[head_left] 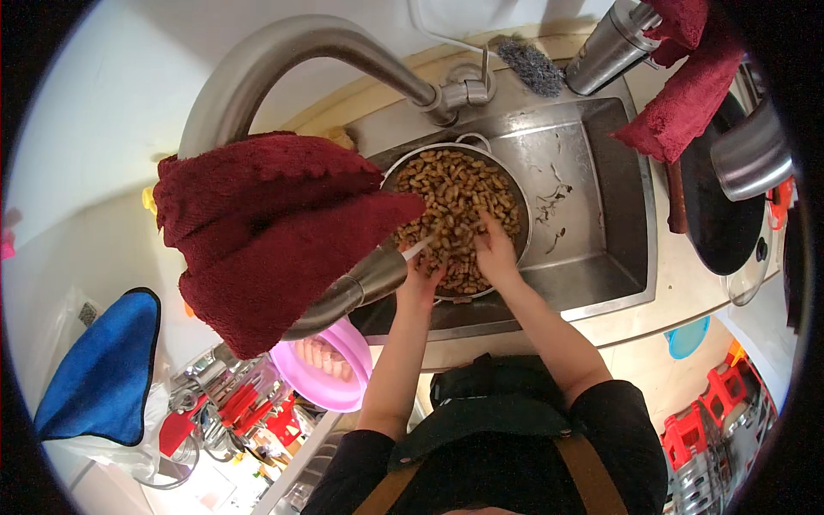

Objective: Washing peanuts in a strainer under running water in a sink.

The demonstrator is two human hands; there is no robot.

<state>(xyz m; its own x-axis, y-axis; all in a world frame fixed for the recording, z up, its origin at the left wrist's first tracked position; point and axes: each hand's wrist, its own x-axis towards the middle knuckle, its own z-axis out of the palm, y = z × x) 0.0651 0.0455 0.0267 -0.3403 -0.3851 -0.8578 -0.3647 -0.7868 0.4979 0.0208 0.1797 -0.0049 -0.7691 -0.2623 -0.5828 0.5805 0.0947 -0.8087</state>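
Observation:
A round metal pan with a loop handle stands in the sink, heaped with brown, wet-looking peanuts in their shells. Both my hands reach into the near part of the heap. My left hand is at the near left, its fingers apart among the peanuts, next to a thin stream of water. My right hand lies at the near right with its thumb and fingers spread over the shells; some fingertips are hidden or blurred. The water comes from the tap spout, partly covered by a dark red towel.
Bits of dark debris lie on the sink floor. A scouring pad and a steel canister stand behind. At right is a black pan; at left, a pink basin and a blue cloth.

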